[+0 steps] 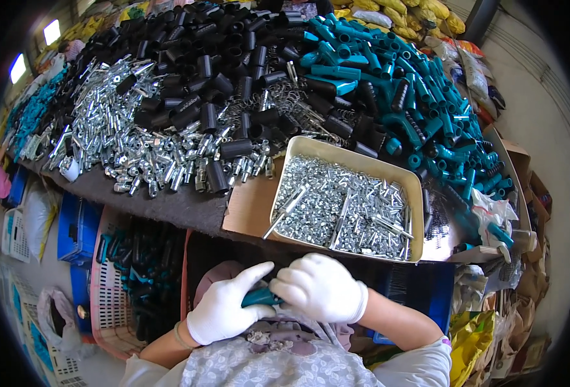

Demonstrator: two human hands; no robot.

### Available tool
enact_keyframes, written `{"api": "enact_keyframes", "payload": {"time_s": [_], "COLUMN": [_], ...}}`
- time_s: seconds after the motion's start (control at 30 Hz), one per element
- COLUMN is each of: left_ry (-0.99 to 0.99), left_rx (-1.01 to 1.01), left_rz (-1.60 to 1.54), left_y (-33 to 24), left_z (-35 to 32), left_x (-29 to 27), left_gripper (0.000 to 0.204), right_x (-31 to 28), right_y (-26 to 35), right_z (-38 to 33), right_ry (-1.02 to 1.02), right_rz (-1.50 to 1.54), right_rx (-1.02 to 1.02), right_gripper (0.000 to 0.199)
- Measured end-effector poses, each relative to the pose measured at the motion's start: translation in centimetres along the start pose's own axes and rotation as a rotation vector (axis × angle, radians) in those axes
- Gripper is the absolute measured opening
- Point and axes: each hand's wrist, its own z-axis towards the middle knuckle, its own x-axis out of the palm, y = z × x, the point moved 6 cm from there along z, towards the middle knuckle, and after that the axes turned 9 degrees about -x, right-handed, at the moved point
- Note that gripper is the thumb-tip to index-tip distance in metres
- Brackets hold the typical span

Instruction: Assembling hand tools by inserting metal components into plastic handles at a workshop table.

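The surface (pixel 188 208) spans the far half of the view, dark and covered almost edge to edge with heaped parts. The biggest heap is the black tubular sleeves (pixel 214 58) at the far centre. To its right a pile of teal plastic handles (pixel 395 71) runs from the far side down toward the near right. On the left lies a spread of small silver metal fittings (pixel 123 129), with dark coil springs (pixel 298 109) between the black and teal heaps.

Near the right of centre on the surface sits a rectangular metal tray (pixel 416 213), tilted a little, filled with small shiny screws and pins. A pink plastic basket (pixel 107 303) stands below the surface edge on the near left, holding assembled teal and black pieces.

Close to the body, below the tray, both hands wear white gloves. The left hand (pixel 223 308) is closed around the left end of a teal handle (pixel 261 297), thumb raised toward the right hand. The right hand (pixel 320 288) is curled over the handle's right end, fingers folded down on it. Only a short stretch of the handle shows between the gloves; its long axis lies roughly left to right, across the person's lap, and which end points where is hidden by the gloves.
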Motion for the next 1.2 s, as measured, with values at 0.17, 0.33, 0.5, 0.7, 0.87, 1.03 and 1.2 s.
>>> {"api": "enact_keyframes", "payload": {"time_s": [0.17,0.33,0.5,0.7,0.87,1.03,1.2], "left_ry": [-0.232,-0.21,-0.177,-0.087,0.042,0.027,0.033], "left_rx": [0.133,0.229,0.16,-0.12,-0.279,-0.341,-0.343], "left_rz": [0.066,0.228,0.133,-0.297,-1.138,-1.179,-1.185], "left_y": [-0.8,-1.9,-1.0,2.0,1.4,1.8,2.1], "left_z": [0.3,0.2,0.2,0.3,0.6,-0.1,-0.6], "left_x": [-1.4,-1.5,-1.6,-2.2,-1.1,-1.2,-1.4], "left_gripper": [0.065,0.056,0.051,0.05,0.044,0.043,0.042], "right_x": [-4.7,-2.3,-3.9,-4.4,-1.2,0.8,1.5], "right_y": [-8.3,-12.4,-12.5,-7.3,-0.7,-0.7,-0.8], "right_z": [-1.1,-3.1,-3.9,-3.1,2.2,2.0,2.0], "right_ry": [-0.256,0.002,-0.224,-0.699,-0.605,-0.707,-0.756], "right_rz": [-0.159,-0.228,-0.096,0.518,0.193,0.344,0.401], "right_rx": [0.514,0.733,0.752,0.944,0.322,0.395,0.415], "right_gripper": [0.02,0.017,0.01,0.004,0.027,0.026,0.022]}}
